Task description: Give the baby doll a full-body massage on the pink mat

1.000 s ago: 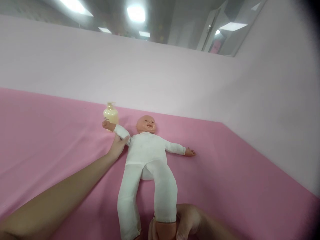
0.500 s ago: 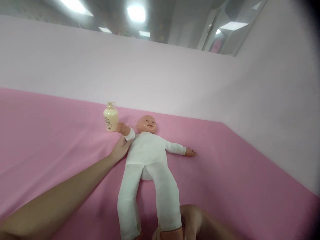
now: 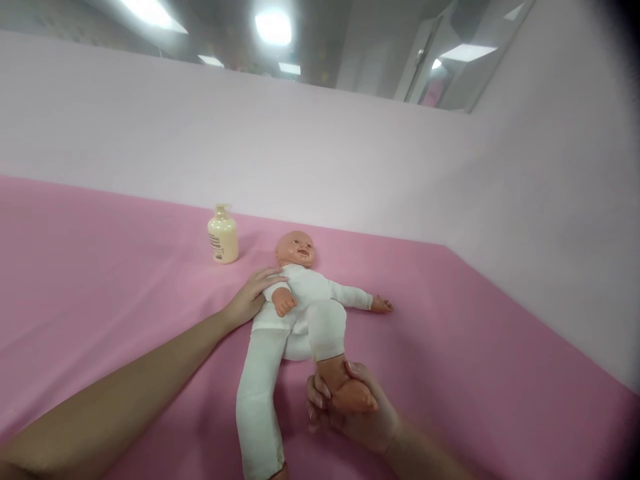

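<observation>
A baby doll (image 3: 310, 287) in a white cloth suit lies on its back, its head toward the wall. My left hand (image 3: 253, 293) is wrapped over the doll's shoulder and upper arm on the left side, the fingertips on its chest. The doll's forearm on that side lies across its body. My right hand (image 3: 360, 413) grips the ankle of the leg on the right, lifting the foot with the knee bent. The doll's other leg stays stretched out toward me, its foot partly cut off by the frame's bottom edge.
A cream pump bottle (image 3: 223, 237) stands upright to the left of the doll's head. The pink padded surface (image 3: 450, 347) meets a pale wall (image 3: 250, 147) at the back and right. A window (image 3: 370, 47) reflecting ceiling lights runs above it.
My right hand has raised the doll's foot, and its knee now bends. My left hand has shifted onto the shoulder, and the doll's arm there has come down from beside the bottle onto its body.
</observation>
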Demonstrator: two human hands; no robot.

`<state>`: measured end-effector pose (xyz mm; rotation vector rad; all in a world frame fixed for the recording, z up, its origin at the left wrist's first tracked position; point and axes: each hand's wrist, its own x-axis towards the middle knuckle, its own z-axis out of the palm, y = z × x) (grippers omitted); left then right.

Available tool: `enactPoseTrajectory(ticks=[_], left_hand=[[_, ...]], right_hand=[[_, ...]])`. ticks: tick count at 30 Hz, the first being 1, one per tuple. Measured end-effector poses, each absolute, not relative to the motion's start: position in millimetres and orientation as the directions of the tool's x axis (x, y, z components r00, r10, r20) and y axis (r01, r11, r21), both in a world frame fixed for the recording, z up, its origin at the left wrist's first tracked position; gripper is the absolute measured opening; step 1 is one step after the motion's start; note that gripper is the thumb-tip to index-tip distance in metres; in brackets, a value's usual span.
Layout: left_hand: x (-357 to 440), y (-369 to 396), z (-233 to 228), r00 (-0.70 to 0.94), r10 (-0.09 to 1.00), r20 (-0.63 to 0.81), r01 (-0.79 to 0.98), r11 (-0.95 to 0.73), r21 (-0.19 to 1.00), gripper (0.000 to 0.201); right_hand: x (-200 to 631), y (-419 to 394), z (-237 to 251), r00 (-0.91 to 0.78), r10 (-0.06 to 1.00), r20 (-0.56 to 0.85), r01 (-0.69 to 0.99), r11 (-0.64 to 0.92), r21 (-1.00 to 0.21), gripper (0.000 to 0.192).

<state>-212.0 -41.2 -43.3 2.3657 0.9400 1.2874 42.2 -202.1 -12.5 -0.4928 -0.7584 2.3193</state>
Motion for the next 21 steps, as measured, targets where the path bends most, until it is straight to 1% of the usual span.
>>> enactPoseTrajectory(ticks=[6,12,16,19,21], left_hand=[[-211.4,-43.1,-41.2,0.385,0.66,0.645,0.399,-0.749,0.529,0.055],[-211.7,-42.8,-42.2,0.364,0.684,0.632,0.389,-0.728,0.564,0.056],[-212.0,-43.0,-41.4,0.316,0.718,0.621,0.362,-0.696,0.621,0.049],[-211.2,-44.9,-39.1,0.256,0.771,0.583,0.333,-0.637,0.695,0.043],[-210.1,-45.6,-38.5,0.205,0.81,0.55,0.297,-0.587,0.753,0.043]], right_hand=[[41.4,-202.5,-7.1,-0.683,0.69,-0.24,-0.426,-0.644,-0.635,0.046],[43.9,-202.2,-11.1,-0.694,0.683,-0.23,-0.429,-0.648,-0.629,0.047],[44.0,-202.9,-12.1,-0.736,0.662,-0.139,-0.449,-0.632,-0.632,0.047],[41.8,-203.1,-12.4,-0.757,0.652,-0.035,-0.472,-0.584,-0.66,0.047],[40.8,-202.6,-14.3,-0.79,0.613,0.027,-0.462,-0.565,-0.684,0.049]])
